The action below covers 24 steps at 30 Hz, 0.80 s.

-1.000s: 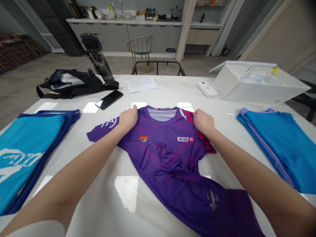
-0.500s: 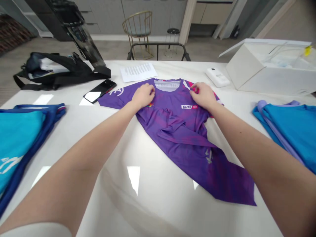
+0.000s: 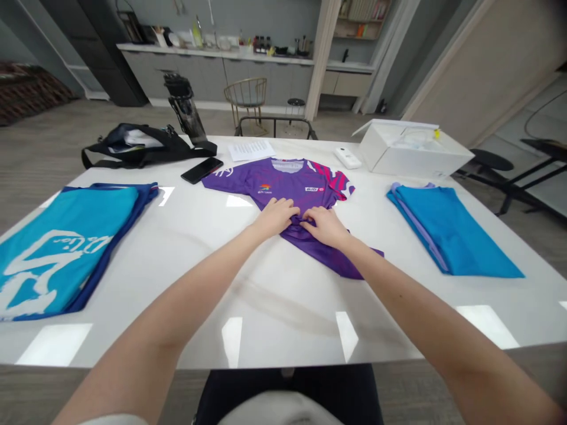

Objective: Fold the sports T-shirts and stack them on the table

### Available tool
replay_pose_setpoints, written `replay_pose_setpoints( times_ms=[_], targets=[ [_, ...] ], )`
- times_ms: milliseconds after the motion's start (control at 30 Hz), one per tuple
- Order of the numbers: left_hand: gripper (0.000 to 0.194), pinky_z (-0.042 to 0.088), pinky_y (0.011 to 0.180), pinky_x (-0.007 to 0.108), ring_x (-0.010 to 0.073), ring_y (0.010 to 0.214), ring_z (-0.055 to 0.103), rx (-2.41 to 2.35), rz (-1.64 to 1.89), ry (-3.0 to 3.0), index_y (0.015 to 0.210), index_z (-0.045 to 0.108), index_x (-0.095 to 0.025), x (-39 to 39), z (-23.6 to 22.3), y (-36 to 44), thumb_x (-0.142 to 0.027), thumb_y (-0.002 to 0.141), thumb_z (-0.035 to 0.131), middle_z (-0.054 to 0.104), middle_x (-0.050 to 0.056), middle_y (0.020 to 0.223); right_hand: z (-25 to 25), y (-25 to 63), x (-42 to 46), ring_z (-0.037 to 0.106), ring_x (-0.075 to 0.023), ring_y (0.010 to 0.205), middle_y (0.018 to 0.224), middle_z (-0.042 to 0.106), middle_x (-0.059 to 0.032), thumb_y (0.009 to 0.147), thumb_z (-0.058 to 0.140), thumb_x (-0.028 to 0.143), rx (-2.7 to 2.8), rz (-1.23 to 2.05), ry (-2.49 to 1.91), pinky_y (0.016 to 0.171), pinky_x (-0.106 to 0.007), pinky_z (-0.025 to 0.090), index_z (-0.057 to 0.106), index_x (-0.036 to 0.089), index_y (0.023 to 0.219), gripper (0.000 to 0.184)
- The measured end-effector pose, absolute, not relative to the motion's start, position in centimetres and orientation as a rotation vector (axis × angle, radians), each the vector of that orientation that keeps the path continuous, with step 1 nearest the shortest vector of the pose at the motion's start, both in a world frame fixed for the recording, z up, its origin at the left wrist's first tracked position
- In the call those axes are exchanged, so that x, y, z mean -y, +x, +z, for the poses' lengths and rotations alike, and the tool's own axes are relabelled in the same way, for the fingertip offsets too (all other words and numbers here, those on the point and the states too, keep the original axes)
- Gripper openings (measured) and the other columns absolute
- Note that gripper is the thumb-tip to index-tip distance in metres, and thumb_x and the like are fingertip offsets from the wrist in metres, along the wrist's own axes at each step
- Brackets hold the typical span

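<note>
A purple jersey (image 3: pixel 283 183) with a pink-patterned sleeve lies on the white table, its collar at the far side. Its upper part is spread flat, while the lower part is bunched and slants towards the right. My left hand (image 3: pixel 278 216) is closed with its fingertips pinching the fabric at the middle of the jersey. Close beside it, my right hand (image 3: pixel 325 226) grips the same bunched cloth, fingers curled. Part of the lower jersey is hidden beneath my right hand and forearm.
Folded turquoise and navy shirts (image 3: pixel 110 218) lie at the left, folded blue and lilac ones (image 3: pixel 465 230) at the right. Along the back are a black bag (image 3: pixel 146 144), bottle (image 3: pixel 186 112), phone (image 3: pixel 201 170), paper (image 3: pixel 251 150), white device (image 3: pixel 347 157) and open white box (image 3: pixel 407 150).
Both hands have moved from the jersey's shoulders down to its middle and closer together, gathering cloth there. The view has pulled back and now includes the table's near edge.
</note>
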<state>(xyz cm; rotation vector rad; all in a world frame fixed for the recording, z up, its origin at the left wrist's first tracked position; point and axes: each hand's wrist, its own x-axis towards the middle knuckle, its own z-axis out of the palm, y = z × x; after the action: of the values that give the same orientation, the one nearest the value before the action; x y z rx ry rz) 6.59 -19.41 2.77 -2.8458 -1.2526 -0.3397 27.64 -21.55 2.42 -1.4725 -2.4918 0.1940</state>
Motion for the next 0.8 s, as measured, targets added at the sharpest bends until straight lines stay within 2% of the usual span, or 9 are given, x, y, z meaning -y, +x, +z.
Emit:
replay_pose_setpoints(
  times_ms=[67, 167, 233, 300, 400, 533, 633, 733, 800],
  targets=[
    [0.021, 0.041, 0.088, 0.039, 0.0252, 0.1, 0.058, 1.28, -0.433, -2.846, 0.107, 0.071, -0.023, 21.2, 3.7, 5.3, -0.019, 0.095, 0.055, 0.063, 0.008, 0.103, 3.3, 27.6, 23.9, 0.061, -0.025, 0.101, 0.106, 0.071, -0.0069, 0.1, 0.058, 0.04, 2.487, 0.204, -1.426, 0.087, -0.038, 0.038, 0.067, 0.023, 0.11, 0.022],
    [0.024, 0.045, 0.086, 0.037, 0.0232, 0.094, 0.058, 1.346, -0.628, -2.892, 0.103, 0.074, -0.022, 24.3, 4.5, 2.3, -0.019, 0.095, 0.052, 0.063, 0.007, 0.095, 3.9, 28.8, 26.8, 0.057, -0.0305, 0.113, 0.121, 0.067, -0.0105, 0.093, 0.063, 0.056, 2.497, 0.152, -1.484, 0.093, -0.043, 0.039, 0.063, 0.026, 0.128, 0.047],
    [0.027, 0.047, 0.087, 0.035, 0.0212, 0.092, 0.059, 1.477, -0.855, -2.902, 0.101, 0.075, -0.022, 26.7, 4.5, 0.1, -0.017, 0.094, 0.049, 0.062, 0.005, 0.092, 3.8, 30.4, 28.1, 0.053, -0.0344, 0.118, 0.126, 0.063, -0.0132, 0.089, 0.065, 0.061, 2.474, 0.099, -1.639, 0.094, -0.047, 0.039, 0.064, 0.025, 0.129, 0.053],
    [0.028, 0.049, 0.087, 0.033, 0.0195, 0.091, 0.06, 1.671, -1.146, -2.845, 0.097, 0.075, -0.022, 29.1, 4.2, -1.9, -0.021, 0.094, 0.048, 0.063, 0.004, 0.091, 3.5, 32.1, 29.2, 0.053, -0.0349, 0.117, 0.124, 0.064, -0.0133, 0.091, 0.064, 0.052, 2.422, 0.071, -1.788, 0.092, -0.047, 0.039, 0.069, 0.024, 0.116, 0.038],
    [0.029, 0.05, 0.085, 0.031, 0.0188, 0.092, 0.061, 1.996, -1.574, -2.602, 0.097, 0.075, -0.021, 32.4, 3.3, -4.0, -0.034, 0.095, 0.048, 0.065, 0.004, 0.093, 3.3, 33.6, 31.0, 0.054, -0.0318, 0.108, 0.108, 0.069, -0.0104, 0.089, 0.06, 0.029, 2.379, 0.088, -1.842, 0.088, -0.044, 0.037, 0.069, 0.022, 0.097, 0.013],
    [0.041, 0.049, 0.071, 0.03, 0.018, 0.082, 0.06, 2.432, -1.931, -2.137, 0.121, 0.067, -0.019, 36.0, 2.1, -5.3, -0.044, 0.096, 0.046, 0.066, 0.005, 0.097, 3.7, 33.2, 34.9, 0.057, -0.0273, 0.097, 0.095, 0.071, -0.0083, 0.09, 0.055, 0.02, 2.364, 0.112, -1.675, 0.087, -0.041, 0.033, 0.066, 0.022, 0.101, 0.017],
    [0.046, 0.05, 0.073, 0.032, 0.0198, 0.085, 0.06, 2.424, -1.733, -1.908, 0.136, 0.056, -0.018, 38.6, 1.8, -5.1, -0.034, 0.093, 0.049, 0.063, 0.008, 0.106, 3.8, 32.4, 37.9, 0.057, -0.0265, 0.097, 0.099, 0.072, -0.0079, 0.089, 0.055, 0.019, 2.376, 0.088, -1.571, 0.087, -0.04, 0.032, 0.067, 0.023, 0.108, 0.023],
    [0.037, 0.048, 0.092, 0.041, 0.0254, 0.107, 0.059, 2.093, -1.181, -2.168, 0.129, 0.059, -0.019, 41.2, 1.8, -3.8, -0.025, 0.094, 0.049, 0.062, 0.011, 0.115, 3.4, 32.5, 39.7, 0.056, -0.028, 0.1, 0.107, 0.072, -0.0089, 0.088, 0.057, 0.02, 2.437, -0.006, -1.582, 0.085, -0.04, 0.031, 0.069, 0.024, 0.116, 0.03],
    [0.03, 0.045, 0.096, 0.044, 0.0277, 0.11, 0.059, 1.893, -0.782, -2.445, 0.123, 0.063, -0.021, 42.5, 1.8, -2.4, -0.028, 0.097, 0.05, 0.064, 0.011, 0.115, 2.8, 33.2, 40.2, 0.054, -0.0298, 0.103, 0.115, 0.071, -0.0108, 0.087, 0.058, 0.019, 2.43, -0.111, -1.68, 0.083, -0.041, 0.031, 0.07, 0.023, 0.12, 0.035]
  ],
)
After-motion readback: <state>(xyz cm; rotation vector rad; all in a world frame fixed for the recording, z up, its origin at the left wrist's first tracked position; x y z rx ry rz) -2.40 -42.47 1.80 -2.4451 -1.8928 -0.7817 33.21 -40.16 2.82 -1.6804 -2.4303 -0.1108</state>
